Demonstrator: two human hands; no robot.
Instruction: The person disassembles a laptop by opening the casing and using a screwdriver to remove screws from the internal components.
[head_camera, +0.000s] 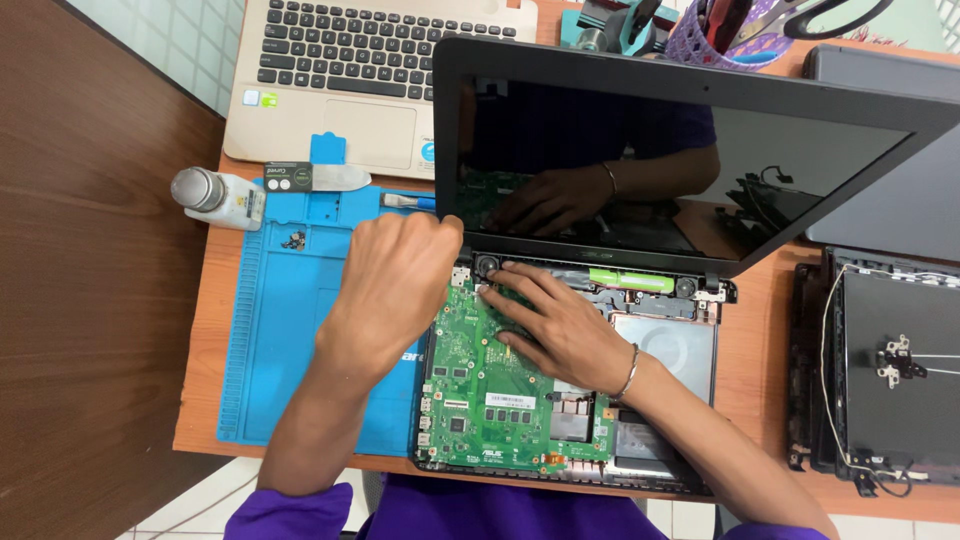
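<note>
Left hand (395, 280), fingers curled shut, grips the near-left corner of the glossy black screen (690, 150). Right hand (555, 320) lies flat, fingers spread, holding nothing, on the green motherboard (480, 400) inside the opened laptop base, right of the ribbed blue mat (290, 330).
</note>
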